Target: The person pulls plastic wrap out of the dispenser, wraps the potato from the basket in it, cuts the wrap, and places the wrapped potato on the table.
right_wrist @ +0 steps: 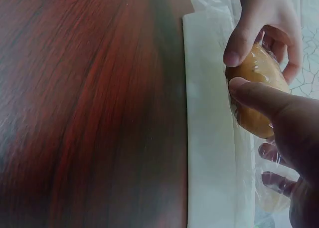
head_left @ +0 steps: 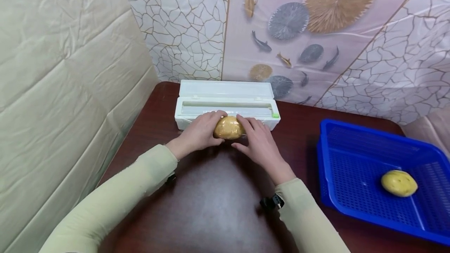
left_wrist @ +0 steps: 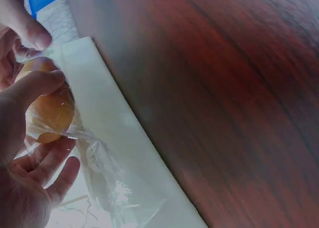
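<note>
A golden-brown potato [head_left: 228,127] wrapped in clear plastic film [left_wrist: 112,183] is held up just in front of the white film dispenser box [head_left: 227,119]. My left hand [head_left: 202,132] grips the potato's left side, thumb on the near face and fingers round behind. On the other side my right hand [head_left: 260,143] holds it, and its thumb [right_wrist: 256,96] lies against the potato in the right wrist view. Film trails from the potato over the box's front. The dispenser's lid [head_left: 225,89] stands raised, showing the film roll [head_left: 211,110] inside. Some fingertips are hidden behind the potato.
At the right stands a blue plastic basket [head_left: 327,182] with one yellowish potato [head_left: 399,183] in it. The dark reddish wooden table [head_left: 211,214] meets a patterned wall covering [head_left: 186,30] at the back. A beige cloth [head_left: 63,89] hangs along the left.
</note>
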The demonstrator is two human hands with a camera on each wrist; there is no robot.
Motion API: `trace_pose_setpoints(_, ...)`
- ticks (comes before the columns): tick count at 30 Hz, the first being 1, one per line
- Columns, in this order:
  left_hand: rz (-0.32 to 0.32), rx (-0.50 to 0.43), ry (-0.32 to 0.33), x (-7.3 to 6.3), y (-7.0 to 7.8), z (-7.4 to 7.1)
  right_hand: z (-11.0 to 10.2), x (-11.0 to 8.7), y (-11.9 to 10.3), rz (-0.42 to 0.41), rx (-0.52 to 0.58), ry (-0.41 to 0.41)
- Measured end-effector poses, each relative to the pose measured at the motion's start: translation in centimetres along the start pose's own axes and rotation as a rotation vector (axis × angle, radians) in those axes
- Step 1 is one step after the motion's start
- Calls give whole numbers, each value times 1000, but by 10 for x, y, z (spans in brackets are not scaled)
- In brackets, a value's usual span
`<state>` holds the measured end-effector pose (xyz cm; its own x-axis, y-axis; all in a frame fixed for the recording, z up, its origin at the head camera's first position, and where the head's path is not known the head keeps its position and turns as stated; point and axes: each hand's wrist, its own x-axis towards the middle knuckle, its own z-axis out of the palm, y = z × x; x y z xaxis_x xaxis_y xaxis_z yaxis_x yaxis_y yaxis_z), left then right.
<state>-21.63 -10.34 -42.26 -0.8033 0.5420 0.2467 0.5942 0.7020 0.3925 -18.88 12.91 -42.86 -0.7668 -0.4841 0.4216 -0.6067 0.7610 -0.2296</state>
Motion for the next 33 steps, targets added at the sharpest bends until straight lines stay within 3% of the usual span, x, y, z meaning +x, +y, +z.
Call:
trace_pose_setpoints(4, -37, -51, -32, 1, 0, -4, 7, 6, -1, 37, -16, -16)
trace_pose_setpoints(9, -49, -40, -19, 1, 5, -7, 10, 10, 2, 67, -5, -23)
trace_pose_setpoints(21, -81, -1, -52, 8, 13, -14, -9, 23, 8, 71, 60, -78)
trace_pose_setpoints(25, -75, 26, -60, 14, 15, -22, -15, 28, 7, 96, 92, -110)
trace_pose_setpoints(33, -83, 4, -151, 32, 15, -46, -25, 38, 3, 119, 112, -165)
